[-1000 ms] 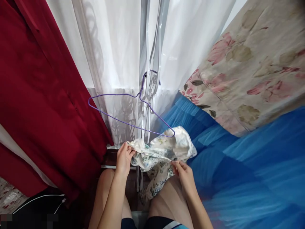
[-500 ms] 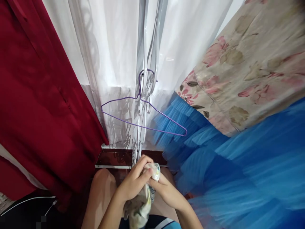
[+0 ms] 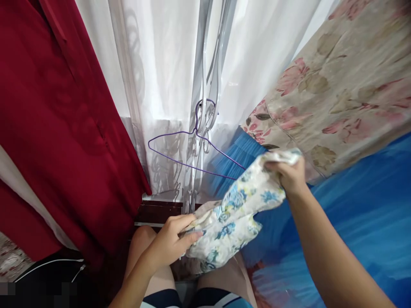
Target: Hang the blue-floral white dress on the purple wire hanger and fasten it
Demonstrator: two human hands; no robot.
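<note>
A white garment with blue flowers and some yellow (image 3: 234, 214) is stretched between my hands above my lap. My left hand (image 3: 176, 239) grips its lower left edge, thumb on top. On the other side, my right hand (image 3: 290, 173) is raised and closed on the upper right end. I cannot tell what kind of garment it is. Behind it a purple wire hanger (image 3: 173, 160) hangs from a white metal rack (image 3: 205, 85); the cloth covers the hanger's right end.
Red curtain fabric (image 3: 64, 128) hangs at the left, white curtains (image 3: 160, 55) at the back. A floral cloth (image 3: 346, 85) and blue tulle (image 3: 369, 222) fill the right side. White cables (image 3: 48, 263) lie on something dark at the lower left.
The garment was bunched between both hands near my lap. Now it is spread out, my right hand having moved up and right with one end. The view has shifted slightly left.
</note>
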